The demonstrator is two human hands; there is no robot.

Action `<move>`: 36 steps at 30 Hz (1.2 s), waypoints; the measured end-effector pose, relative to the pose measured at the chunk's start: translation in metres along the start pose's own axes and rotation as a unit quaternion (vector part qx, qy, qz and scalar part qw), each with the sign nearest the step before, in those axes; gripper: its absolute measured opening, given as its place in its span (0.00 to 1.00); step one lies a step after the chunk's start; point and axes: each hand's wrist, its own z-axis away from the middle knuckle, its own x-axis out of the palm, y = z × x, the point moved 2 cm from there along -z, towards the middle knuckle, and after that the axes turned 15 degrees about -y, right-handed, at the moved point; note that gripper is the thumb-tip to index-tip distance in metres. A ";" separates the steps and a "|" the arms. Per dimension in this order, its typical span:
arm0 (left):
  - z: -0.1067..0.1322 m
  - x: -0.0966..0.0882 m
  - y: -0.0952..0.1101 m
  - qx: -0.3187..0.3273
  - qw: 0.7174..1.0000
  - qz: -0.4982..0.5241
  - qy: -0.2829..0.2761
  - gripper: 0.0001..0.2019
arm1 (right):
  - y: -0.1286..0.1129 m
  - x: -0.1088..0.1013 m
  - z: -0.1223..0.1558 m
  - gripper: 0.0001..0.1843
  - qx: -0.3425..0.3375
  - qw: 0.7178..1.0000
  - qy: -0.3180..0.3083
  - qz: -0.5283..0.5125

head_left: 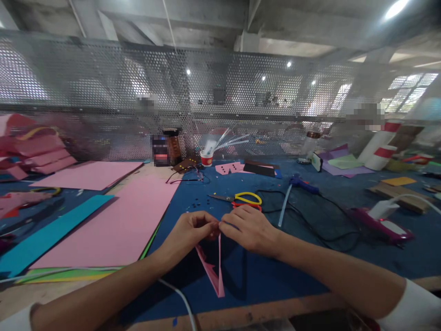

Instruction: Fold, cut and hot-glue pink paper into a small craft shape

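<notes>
My left hand [189, 232] and my right hand [248, 228] meet above the blue table mat [275, 271], fingers pinched together on a folded pink paper strip [214, 269]. The strip hangs down from my fingertips in a narrow V toward the table's front edge. Both hands are closed on its top end. Yellow-handled scissors [241, 199] lie just behind my right hand.
Large pink sheets [113, 220] and a teal sheet [44, 239] cover the left of the table. A blue glue gun [299, 184] with a black cord, a purple tool [382, 223], a cup [206, 157], paper scraps and rolls lie further back. A perforated metal screen [220, 101] closes off the rear.
</notes>
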 end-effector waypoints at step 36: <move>0.000 -0.002 -0.006 0.042 0.999 0.014 -0.014 0.09 | 0.002 0.010 -0.004 0.04 0.145 0.910 0.054 -0.384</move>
